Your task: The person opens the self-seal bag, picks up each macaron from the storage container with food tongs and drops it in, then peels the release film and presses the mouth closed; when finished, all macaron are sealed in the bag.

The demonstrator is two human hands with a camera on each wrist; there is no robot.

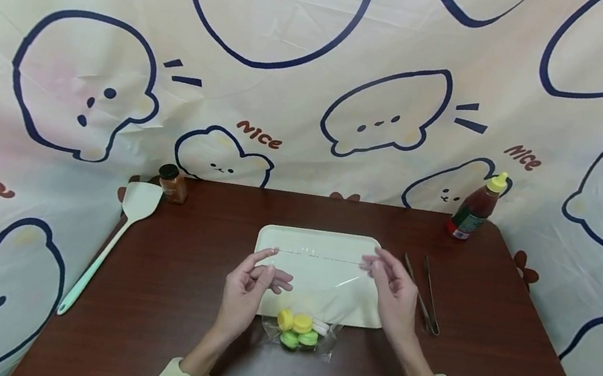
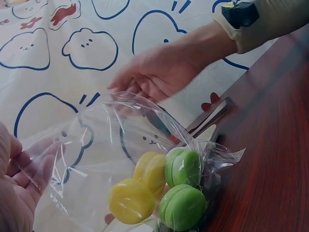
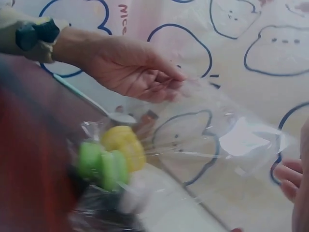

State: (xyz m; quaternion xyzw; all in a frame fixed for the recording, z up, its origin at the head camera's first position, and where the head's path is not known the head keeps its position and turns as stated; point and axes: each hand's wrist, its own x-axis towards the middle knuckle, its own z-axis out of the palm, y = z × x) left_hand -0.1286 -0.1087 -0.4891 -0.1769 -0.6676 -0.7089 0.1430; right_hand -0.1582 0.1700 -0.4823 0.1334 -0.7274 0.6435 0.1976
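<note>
- Head view: clear plastic bag (image 1: 314, 297) is stretching between two bare hands in front of a white tray (image 1: 294, 236), with yellow, green and whitish macarons (image 1: 302, 324) bunching up in its bottom by the tray's near edge.
- Same view, left hand (image 1: 246, 290): it's reaching its index finger to one top corner of the bag, other fingers bending loosely. Honestly can't tell if it's pinching.
- Right hand (image 1: 398, 300) is meeting the opposite top corner, but its fingertips are blurring, so can't tell on the pinch there either.
- Metal tongs (image 1: 434, 328) are lying just beside that hand. Sauce bottle (image 1: 476, 211) is standing back right; spatula (image 1: 141, 200) is lying along the left, its head near a small jar (image 1: 175, 187).
- Left wrist view: macarons are showing close up through the film; the right hand is touching the bag's top edge.
- Right wrist view: left hand is touching a bag corner, fingers bunching close; right hand is only partly showing, and the macarons are blurring lower left.
</note>
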